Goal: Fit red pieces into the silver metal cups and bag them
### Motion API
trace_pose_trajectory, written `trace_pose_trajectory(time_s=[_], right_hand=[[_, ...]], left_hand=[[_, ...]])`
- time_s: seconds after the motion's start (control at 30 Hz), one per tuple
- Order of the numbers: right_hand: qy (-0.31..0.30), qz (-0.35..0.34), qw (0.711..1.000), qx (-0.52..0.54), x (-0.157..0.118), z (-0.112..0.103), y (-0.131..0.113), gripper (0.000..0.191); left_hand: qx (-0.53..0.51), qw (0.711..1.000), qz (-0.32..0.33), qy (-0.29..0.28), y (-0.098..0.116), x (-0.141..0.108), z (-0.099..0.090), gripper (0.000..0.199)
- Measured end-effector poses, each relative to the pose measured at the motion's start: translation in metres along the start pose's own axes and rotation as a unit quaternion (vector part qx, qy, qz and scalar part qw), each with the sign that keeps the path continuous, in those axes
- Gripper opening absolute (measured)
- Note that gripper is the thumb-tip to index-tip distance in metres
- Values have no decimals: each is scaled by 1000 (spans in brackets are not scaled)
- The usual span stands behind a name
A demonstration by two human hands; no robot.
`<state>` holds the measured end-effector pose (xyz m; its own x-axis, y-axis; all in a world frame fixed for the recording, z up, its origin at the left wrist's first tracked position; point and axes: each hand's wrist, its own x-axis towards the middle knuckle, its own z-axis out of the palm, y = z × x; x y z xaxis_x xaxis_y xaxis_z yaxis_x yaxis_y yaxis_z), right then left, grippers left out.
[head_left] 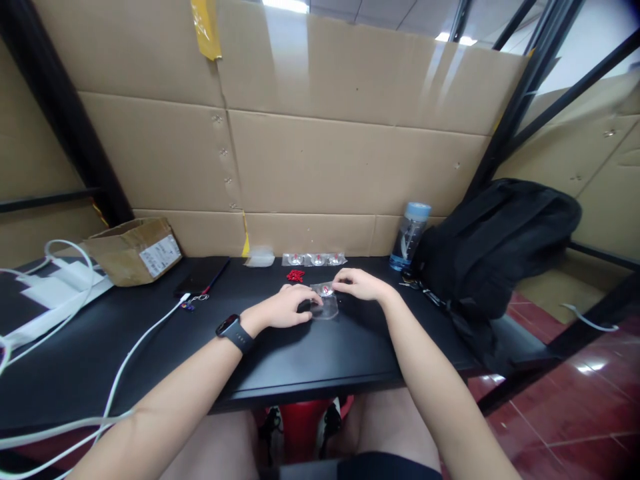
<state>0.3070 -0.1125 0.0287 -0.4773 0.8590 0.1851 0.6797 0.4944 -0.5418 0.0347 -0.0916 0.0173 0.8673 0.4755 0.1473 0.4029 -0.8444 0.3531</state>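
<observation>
A small clear plastic bag (325,308) lies flat on the black desk, with a clear round piece (325,290) bearing a red mark at its top. My left hand (290,307) rests at the bag's left side, its fingertips on the plastic and the thumb stretched apart. At the upper right edge of the bag, my right hand (361,285) has thumb and fingers pinched together. Just behind my hands is a small heap of red pieces (295,275). Farther back, several similar filled clear packets (315,259) lie in a row, left of which sits a stack of clear bags (260,257).
A cardboard box (133,252), a dark phone (203,276) with a white cable (135,343), and white power adapters (57,287) stand to the left. On the right are a water bottle (410,237) and a black backpack (500,247). Cardboard panels (350,167) wall the back.
</observation>
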Motion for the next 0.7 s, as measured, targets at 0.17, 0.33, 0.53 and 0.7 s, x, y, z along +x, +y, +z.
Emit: trace_pose_trajectory(time_s=[0.17, 0.33, 0.53, 0.7], right_hand=[[-45, 4, 998, -51, -1, 0, 0, 27], [-25, 11, 997, -66, 5, 11, -1, 30], [36, -5, 998, -59, 14, 22, -2, 22], [62, -35, 997, -39, 14, 22, -3, 6]], left_hand=[[53, 995, -33, 72, -8, 6, 13, 59], [57, 991, -53, 112, -15, 11, 17, 29], [73, 980, -86, 165, -18, 11, 16, 18], [53, 981, -89, 166, -17, 9, 9, 20]])
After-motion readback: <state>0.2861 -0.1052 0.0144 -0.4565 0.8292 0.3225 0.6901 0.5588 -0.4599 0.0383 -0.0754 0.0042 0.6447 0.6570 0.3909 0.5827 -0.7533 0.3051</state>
